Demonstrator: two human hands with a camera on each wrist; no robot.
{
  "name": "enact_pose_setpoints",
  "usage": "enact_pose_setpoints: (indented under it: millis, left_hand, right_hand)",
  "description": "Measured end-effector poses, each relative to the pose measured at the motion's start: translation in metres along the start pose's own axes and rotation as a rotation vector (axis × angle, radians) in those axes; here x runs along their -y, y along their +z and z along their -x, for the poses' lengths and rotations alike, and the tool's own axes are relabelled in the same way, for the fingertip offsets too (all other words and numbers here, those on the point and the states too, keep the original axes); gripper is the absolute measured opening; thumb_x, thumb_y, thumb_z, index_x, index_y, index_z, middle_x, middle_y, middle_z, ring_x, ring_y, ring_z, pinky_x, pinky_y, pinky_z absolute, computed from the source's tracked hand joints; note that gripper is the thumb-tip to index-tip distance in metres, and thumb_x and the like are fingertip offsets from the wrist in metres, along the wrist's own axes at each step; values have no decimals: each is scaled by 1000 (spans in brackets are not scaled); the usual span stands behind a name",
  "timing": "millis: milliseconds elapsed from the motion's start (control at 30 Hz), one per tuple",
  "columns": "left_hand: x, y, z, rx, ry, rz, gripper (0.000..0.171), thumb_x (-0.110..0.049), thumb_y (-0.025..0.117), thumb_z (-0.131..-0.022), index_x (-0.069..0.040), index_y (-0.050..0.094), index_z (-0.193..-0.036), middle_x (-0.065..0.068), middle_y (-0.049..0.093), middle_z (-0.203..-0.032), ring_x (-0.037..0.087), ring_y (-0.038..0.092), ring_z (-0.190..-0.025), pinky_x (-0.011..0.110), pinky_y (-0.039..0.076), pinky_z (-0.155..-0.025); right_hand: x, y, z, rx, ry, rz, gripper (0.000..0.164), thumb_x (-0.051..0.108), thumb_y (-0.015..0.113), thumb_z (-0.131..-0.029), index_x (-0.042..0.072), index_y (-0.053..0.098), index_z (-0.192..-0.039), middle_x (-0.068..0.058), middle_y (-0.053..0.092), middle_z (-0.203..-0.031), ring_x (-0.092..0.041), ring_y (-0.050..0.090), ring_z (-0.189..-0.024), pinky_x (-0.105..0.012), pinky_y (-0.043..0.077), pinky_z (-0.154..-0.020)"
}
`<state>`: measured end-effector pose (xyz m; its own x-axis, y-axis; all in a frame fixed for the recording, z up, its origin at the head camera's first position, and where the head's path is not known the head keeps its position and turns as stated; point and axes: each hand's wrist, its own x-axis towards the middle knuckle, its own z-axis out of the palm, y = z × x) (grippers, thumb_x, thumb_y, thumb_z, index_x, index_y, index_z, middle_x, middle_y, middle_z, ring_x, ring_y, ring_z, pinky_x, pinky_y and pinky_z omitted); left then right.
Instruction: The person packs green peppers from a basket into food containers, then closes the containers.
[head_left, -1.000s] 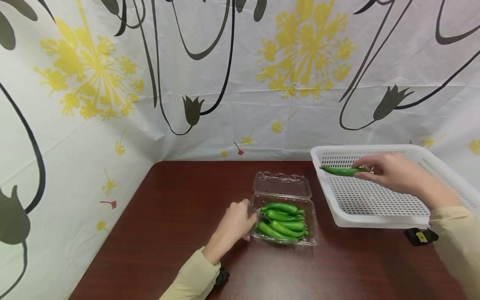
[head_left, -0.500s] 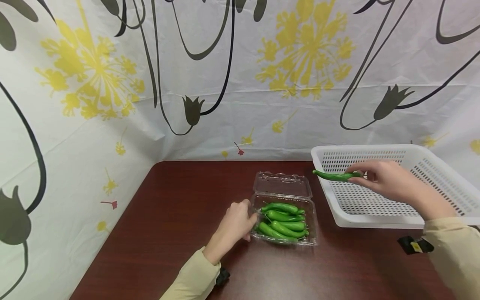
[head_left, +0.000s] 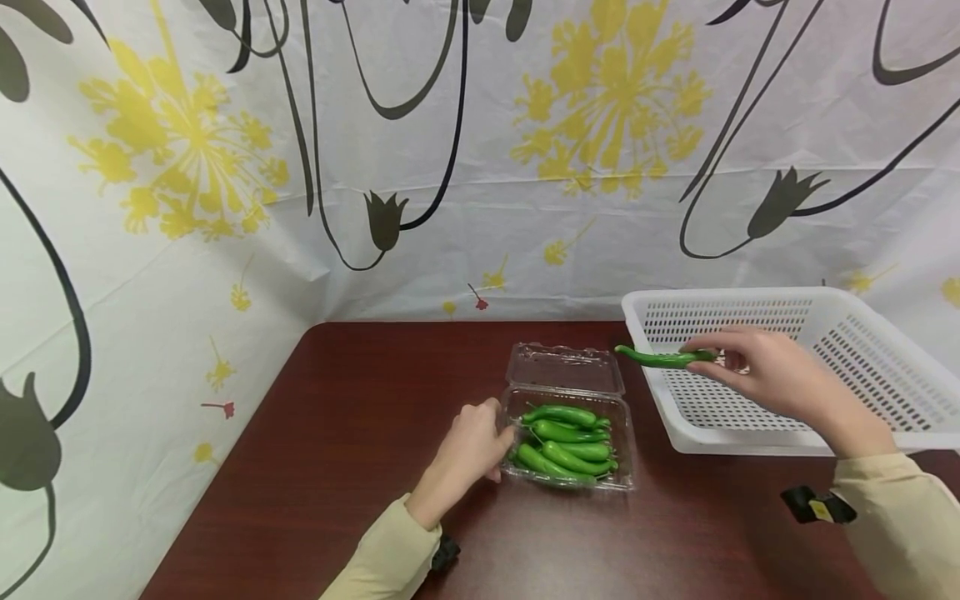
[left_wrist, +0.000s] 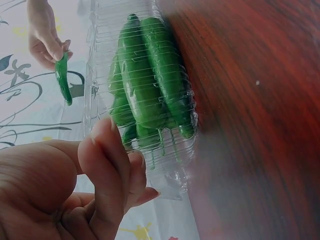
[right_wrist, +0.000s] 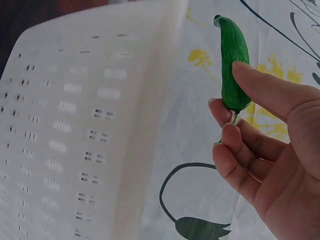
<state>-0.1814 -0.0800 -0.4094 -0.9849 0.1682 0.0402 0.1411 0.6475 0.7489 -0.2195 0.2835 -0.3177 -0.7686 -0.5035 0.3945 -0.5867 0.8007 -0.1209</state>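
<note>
A green chili pepper (head_left: 663, 358) is pinched between the thumb and fingers of my right hand (head_left: 780, 375), above the left side of the white basket. In the right wrist view the pepper (right_wrist: 234, 65) points upward, its thin stem down among the fingers. A clear plastic clamshell box (head_left: 622, 417) stands on the table with its lid folded back. Inside lie several green peppers (head_left: 566, 446). My left hand (head_left: 465, 442) holds the box's left edge. In the left wrist view its curled fingers (left_wrist: 107, 165) are by the box wall, their exact contact partly hidden.
The white perforated basket (head_left: 678, 437) stands on the right of the dark red wooden table (head_left: 375, 417), close to the box. A white cloth with printed flowers (head_left: 450, 167) hangs behind and on the left.
My right hand has moved left and slightly nearer with the pepper, whose tip now extends past the basket's left rim. The left hand and box have stayed still.
</note>
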Motion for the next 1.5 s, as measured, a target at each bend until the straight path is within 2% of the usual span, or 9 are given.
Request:
enact_pose_setpoints:
  millis: [233,533,700,800,933,1167,1500]
  left_hand:
    - [0,0,0,-1,5,2,7,-2,64,-92,2,60,-96,5,60,-64,10,56,-33,28,48,-35]
    - [0,0,0,1,0,0,7,-2,63,-91,2,60,-96,6,61,-66,10,56,-34,27,49,-36]
    - [1,0,0,0,-2,-3,7,-2,63,-91,2,60,-96,6,61,-66,10,57,-34,27,49,-36]
    - [1,1,-1,0,-1,-4,8,-2,64,-92,2,60,-97,6,60,-65,10,56,-34,28,49,-36]
    - [1,1,-1,0,0,-9,8,-2,64,-92,3,61,-97,6,60,-65,10,56,-34,27,48,-36]
    - [1,0,-1,-1,-5,-10,9,-3,64,-92,3,61,-99,6,60,-65,10,56,-34,27,49,-36]
    - [0,0,0,-3,-1,-9,12,-4,65,-92,4,61,-100,5,59,-62,10,56,-33,27,48,-35]
  right_hand:
    - [6,5,1,-41,-11,-15,24,19,83,-83,20,77,-107,9,65,-91,-2,51,-70,-27,45,-57]
    - [11,15,3,-128,-66,-68,29,12,86,-77,16,78,-105,13,64,-86,2,49,-67,-24,43,-54]
    - [13,22,3,-184,-109,-98,32,10,88,-74,18,78,-103,15,59,-83,2,47,-66,-18,39,-55]
    - [15,25,4,-201,-122,-117,33,9,88,-72,18,78,-103,15,62,-83,2,46,-66,-17,38,-55]
    - [17,27,4,-212,-125,-123,35,10,89,-71,17,78,-103,13,65,-84,3,45,-65,-16,36,-54]
    - [24,31,4,-204,-122,-140,35,9,89,-70,16,77,-103,15,60,-83,1,43,-64,-17,34,-53]
    - [33,37,4,-213,-130,-160,36,8,89,-71,18,77,-104,14,62,-87,0,44,-67,-16,34,-58]
